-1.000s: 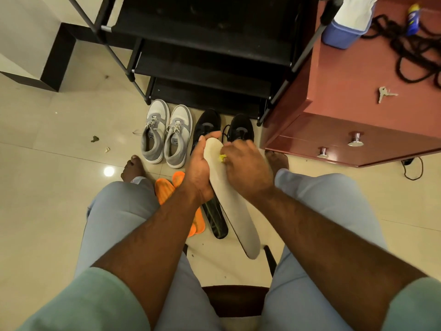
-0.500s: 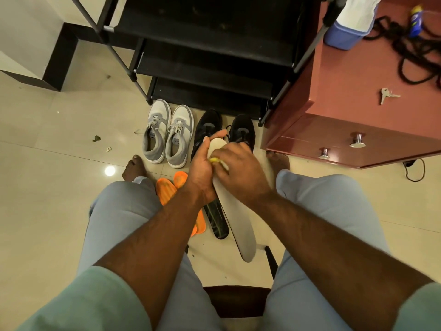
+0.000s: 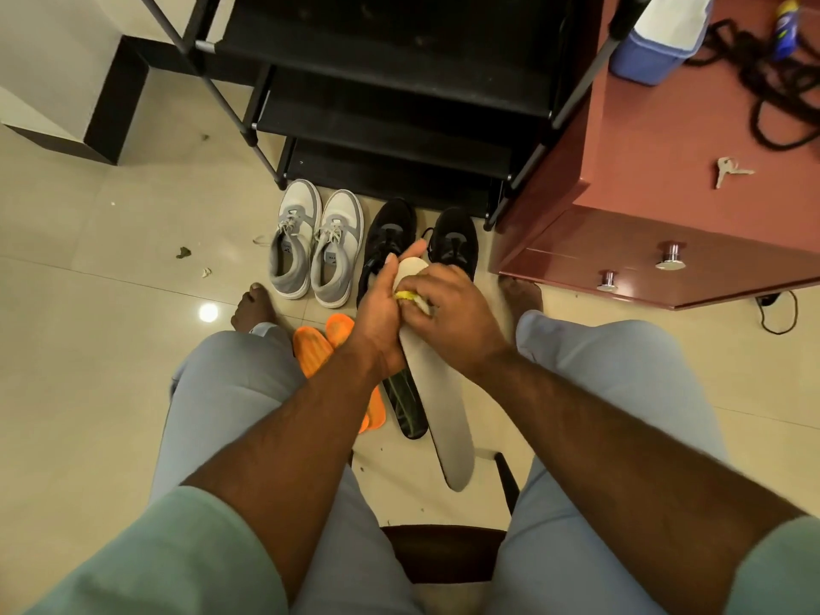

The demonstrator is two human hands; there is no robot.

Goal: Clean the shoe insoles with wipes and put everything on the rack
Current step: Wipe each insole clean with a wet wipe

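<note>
1. The pale insole (image 3: 448, 419) is held above the floor between the knees, its long axis running from the black shoes (image 3: 390, 241) back toward the chair, toe end farthest away.
2. Left hand (image 3: 377, 312) grips its toe edge.
3. Right hand (image 3: 452, 312) pinches a yellowish wipe (image 3: 406, 296) against it.
4. Orange insoles (image 3: 310, 348) lie left of it.

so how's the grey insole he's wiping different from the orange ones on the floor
The grey insole is pale and plain; the orange insoles are bright and ribbed. The grey insole is up off the floor, gripped by the left hand while the right hand rubs a yellow wipe on it; the orange insoles lie untouched on the floor, partly hidden by the leg. Neither is on the rack.
</note>
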